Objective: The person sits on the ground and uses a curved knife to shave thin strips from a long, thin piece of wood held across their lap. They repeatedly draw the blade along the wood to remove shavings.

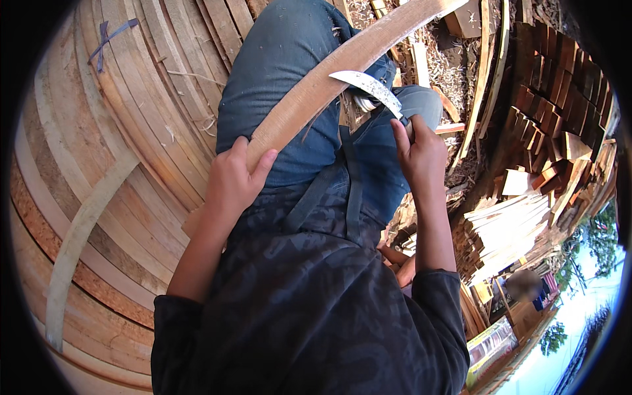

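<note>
My left hand (230, 174) is closed around the near end of a long brown wooden board (309, 92). The board slants up and to the right across my jeans, past the top of the picture. In my right hand (419, 155) is the dark handle of a curved knife (368, 84). Its pale, spotted blade points left, with the tip over the board's right-hand edge; whether it touches the wood I cannot tell. Dark fibres stick out from that edge below the blade.
Long boards (125, 217) are stacked along my left, with a loose wood strip (72, 263) across them and a blue tie (108, 43) near the top. At right stand piles of cut wood (507, 230). Shavings (451, 66) litter the ground ahead. A person (526, 286) is in the distance.
</note>
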### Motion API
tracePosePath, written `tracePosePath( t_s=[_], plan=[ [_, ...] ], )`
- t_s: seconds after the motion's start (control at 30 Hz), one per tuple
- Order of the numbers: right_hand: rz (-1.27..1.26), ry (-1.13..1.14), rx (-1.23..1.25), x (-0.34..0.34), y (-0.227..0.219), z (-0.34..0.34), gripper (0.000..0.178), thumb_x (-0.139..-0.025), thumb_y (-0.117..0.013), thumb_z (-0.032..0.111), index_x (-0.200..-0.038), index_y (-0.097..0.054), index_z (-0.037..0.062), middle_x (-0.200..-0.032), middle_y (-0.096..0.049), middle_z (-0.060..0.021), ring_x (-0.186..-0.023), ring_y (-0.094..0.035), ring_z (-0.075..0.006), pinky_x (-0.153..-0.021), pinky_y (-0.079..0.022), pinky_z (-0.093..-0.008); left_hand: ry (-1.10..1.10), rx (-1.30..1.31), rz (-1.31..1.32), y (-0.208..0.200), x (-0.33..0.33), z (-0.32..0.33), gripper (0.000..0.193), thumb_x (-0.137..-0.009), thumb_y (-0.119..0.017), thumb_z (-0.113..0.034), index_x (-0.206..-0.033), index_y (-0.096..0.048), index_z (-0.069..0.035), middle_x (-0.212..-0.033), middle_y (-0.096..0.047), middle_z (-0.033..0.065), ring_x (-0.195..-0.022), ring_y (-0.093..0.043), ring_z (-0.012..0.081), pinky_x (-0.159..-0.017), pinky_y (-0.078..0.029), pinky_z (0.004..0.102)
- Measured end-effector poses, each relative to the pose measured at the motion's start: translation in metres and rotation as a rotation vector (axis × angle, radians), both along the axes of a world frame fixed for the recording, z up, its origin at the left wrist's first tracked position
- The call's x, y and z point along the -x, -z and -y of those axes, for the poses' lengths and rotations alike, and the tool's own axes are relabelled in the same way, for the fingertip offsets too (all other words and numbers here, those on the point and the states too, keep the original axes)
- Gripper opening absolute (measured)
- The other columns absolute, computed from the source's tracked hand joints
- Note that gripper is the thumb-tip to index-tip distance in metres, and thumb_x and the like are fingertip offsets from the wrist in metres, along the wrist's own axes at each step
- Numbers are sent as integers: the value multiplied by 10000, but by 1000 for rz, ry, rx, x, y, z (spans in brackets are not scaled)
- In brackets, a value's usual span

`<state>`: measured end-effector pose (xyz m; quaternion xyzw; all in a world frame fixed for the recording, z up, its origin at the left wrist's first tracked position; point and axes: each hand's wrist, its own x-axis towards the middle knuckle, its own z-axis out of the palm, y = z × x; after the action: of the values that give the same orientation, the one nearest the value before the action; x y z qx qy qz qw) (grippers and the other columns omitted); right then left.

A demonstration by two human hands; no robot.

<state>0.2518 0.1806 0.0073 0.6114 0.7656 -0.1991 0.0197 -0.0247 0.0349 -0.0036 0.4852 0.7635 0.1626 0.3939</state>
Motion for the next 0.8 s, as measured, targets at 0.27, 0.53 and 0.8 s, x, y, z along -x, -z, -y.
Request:
tracePosePath(
  t_s=[0.27, 0.53, 0.8],
  plan=[
    [-23, -13, 34, -9, -12, -18, 434, -923, -635, 402, -753, -502, 25, -597, -574, -181, -558, -586, -396, -496, -432, -459, 16, -29, -52, 4, -1, 2, 482, -907, -633, -417, -759, -506, 23, -612, -553, 275, -620, -590, 472, -539, -457, 486],
    [13, -111, 16, -8, 10, -28, 469, -918, -615, 458, -752, -517, 29, -601, -580, -202, -588, -592, -430, -517, -457, -485, 5, 19, -11, 1, 3, -4, 545, -902, -629, -463, -717, -508, 36, -585, -544, 272, -597, -599, 458, -530, -465, 478],
    [-46, -132, 95, 4, -9, -4, 438, -921, -616, 440, -767, -515, 43, -622, -597, -190, -602, -605, -417, -527, -463, -483, -3, 49, 89, 2, 9, -9, 596, -911, -612, -481, -703, -528, 71, -585, -524, 287, -580, -583, 453, -523, -442, 471]
  ],
)
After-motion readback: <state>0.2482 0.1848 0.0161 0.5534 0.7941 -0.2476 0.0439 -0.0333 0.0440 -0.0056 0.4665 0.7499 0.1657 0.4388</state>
